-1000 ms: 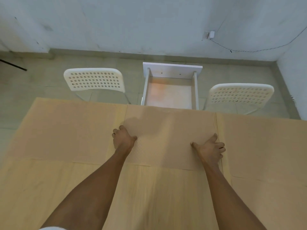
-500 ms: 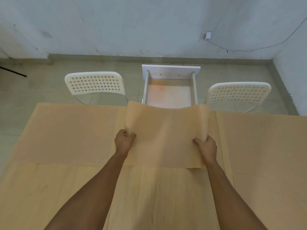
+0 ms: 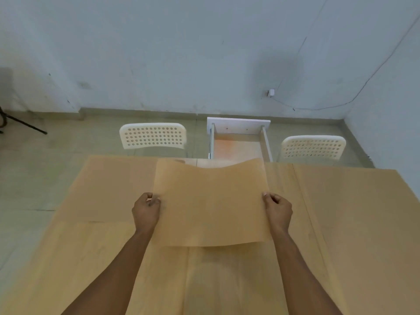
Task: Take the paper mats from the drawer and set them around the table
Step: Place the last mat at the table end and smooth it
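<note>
I hold a tan paper mat [image 3: 211, 201] lifted off the wooden table [image 3: 227, 280], its far edge sagging in the middle. My left hand [image 3: 145, 211] pinches its left edge and my right hand [image 3: 278, 210] pinches its right edge. Another paper mat [image 3: 109, 189] lies flat on the table's far left, and one more paper mat [image 3: 350, 201] lies flat on the far right. Beyond the table's far edge the white drawer [image 3: 238, 127] stands pulled out, and its bare bottom shows.
Two white perforated chairs stand at the table's far side, one chair [image 3: 152, 135] left of the drawer and the other chair [image 3: 312, 147] right of it. A black tripod leg [image 3: 25, 125] rests on the floor at far left. The wall is close behind.
Both hands closed on the middle mat's side edges and lifted it off the table toward me. My head tilted up, showing more wall.
</note>
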